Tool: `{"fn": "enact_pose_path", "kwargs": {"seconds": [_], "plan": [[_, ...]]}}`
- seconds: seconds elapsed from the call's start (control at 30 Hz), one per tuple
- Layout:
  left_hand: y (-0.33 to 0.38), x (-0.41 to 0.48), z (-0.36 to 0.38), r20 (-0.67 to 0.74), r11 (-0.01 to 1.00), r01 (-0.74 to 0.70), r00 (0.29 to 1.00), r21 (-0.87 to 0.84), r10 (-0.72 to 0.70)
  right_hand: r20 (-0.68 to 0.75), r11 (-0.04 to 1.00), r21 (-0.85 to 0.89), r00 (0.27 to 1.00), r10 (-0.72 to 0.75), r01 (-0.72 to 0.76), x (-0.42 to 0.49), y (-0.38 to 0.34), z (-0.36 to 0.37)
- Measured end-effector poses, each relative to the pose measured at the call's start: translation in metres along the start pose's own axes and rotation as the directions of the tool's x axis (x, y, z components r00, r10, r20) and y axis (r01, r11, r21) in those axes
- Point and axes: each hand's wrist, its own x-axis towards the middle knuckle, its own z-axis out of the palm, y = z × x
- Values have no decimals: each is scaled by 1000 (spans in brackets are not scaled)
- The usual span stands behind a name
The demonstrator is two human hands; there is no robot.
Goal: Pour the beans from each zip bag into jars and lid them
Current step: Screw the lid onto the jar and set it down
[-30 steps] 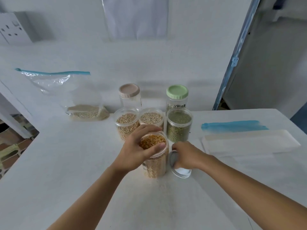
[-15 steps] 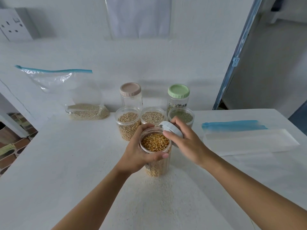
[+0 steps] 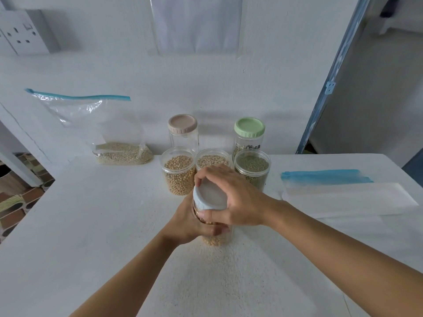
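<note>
The white table (image 3: 91,225) carries it all. At the left a zip bag (image 3: 96,124) leans on the wall, grain in its bottom, unpoured; flat bags (image 3: 343,193) at the right look emptied. Three filled jars stand lidless: the soy jar (image 3: 179,177), the pale-grain jar (image 3: 212,159) and the green-bean jar (image 3: 253,170). Nearest me is the corn jar (image 3: 215,239), the left hand (image 3: 190,223) wrapped round its wall, the right hand (image 3: 235,197) curling its fingers over the white lid (image 3: 210,195) on its mouth. I'd say past halfway
</note>
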Motion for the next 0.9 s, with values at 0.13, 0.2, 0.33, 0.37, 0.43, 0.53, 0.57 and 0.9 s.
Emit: {"fn": "enact_pose_path", "kwargs": {"seconds": [0.13,0.2,0.33,0.37,0.43,0.53,0.57,0.9], "plan": [[0,3,-1,23,1000,-1,1000,-27,1,142,1000,-9,990,-23,24,10,2,-10],[-2,3,-1,20,999,9,1000,-38,-8,242,999,-36,970,-19,28,17,0,-14],[-6,3,-1,12,999,-7,1000,-50,7,327,994,-105,945,-5,41,21,0,-18],[-4,3,-1,14,999,-10,1000,-53,11,310,993,-112,951,1,35,20,1,-16],[0,3,-1,9,999,-20,1000,-45,21,242,982,-189,969,39,8,14,0,-7],[4,2,1,4,999,-36,999,-33,36,145,910,-406,978,153,-82,6,-11,3],[3,1,1,-1,999,-31,1000,-31,31,151,876,-470,969,196,-104,5,-17,3],[0,0,-1,11,995,8,1000,-99,-7,134,812,-540,930,344,-223,9,-31,-36]]}}
